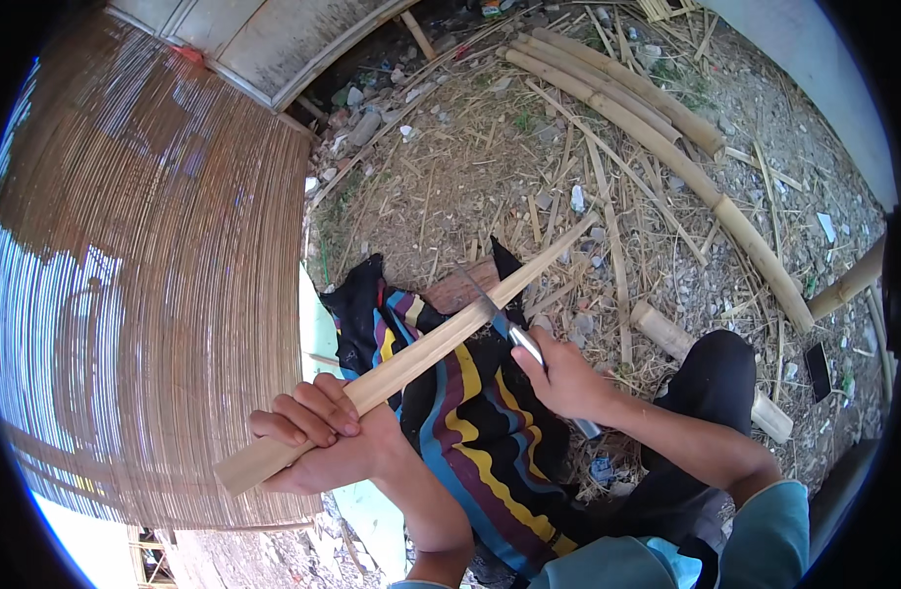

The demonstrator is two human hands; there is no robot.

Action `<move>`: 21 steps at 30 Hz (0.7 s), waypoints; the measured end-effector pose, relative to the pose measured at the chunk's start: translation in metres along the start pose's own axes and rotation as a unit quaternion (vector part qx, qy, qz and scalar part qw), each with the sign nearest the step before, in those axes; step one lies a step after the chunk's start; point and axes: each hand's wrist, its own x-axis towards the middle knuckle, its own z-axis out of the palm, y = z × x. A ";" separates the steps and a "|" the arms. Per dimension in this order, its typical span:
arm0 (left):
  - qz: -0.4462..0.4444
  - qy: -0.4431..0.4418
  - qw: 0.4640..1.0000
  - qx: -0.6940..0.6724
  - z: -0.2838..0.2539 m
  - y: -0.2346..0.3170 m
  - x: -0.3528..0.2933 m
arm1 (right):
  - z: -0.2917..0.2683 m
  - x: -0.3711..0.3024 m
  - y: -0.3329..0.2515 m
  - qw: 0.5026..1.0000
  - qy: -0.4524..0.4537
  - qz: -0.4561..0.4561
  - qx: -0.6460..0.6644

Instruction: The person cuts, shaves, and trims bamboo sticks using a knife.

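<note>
A long pale bamboo strip (416,365) slants across the middle, from near left to far right. My left hand (323,432) is closed around its near part, with the end sticking out past the palm. My right hand (570,381) grips a knife (526,344) by its silvery handle. Its dark blade crosses the strip and appears to touch it beyond the middle. Beneath the strip lies a striped cloth (475,432) in black, yellow, maroon and blue, over my lap. A reddish-brown wooden block (460,287) shows behind the strip at the cloth's far edge.
At the left hangs a slatted bamboo screen (195,275). Several bamboo poles (725,196) lie at the far right, with a short bamboo piece (662,329) nearer my knee. Shavings and rubble cover the ground. A dark flat phone-like object (818,372) lies at the right.
</note>
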 end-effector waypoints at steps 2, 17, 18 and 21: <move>0.005 0.045 0.999 0.017 -0.002 -0.004 0.001 | -0.002 0.007 0.004 1.000 0.000 -0.022 -0.005; -0.034 -0.034 0.999 -0.003 -0.016 -0.005 0.012 | -0.013 0.032 0.021 0.993 -0.010 0.121 0.005; -0.040 -0.030 0.999 -0.011 -0.018 -0.007 0.014 | -0.012 0.028 0.017 0.988 -0.023 0.148 0.043; -0.032 -0.025 0.999 -0.006 -0.010 -0.007 0.009 | 0.001 0.008 0.011 0.996 -0.010 -0.086 -0.038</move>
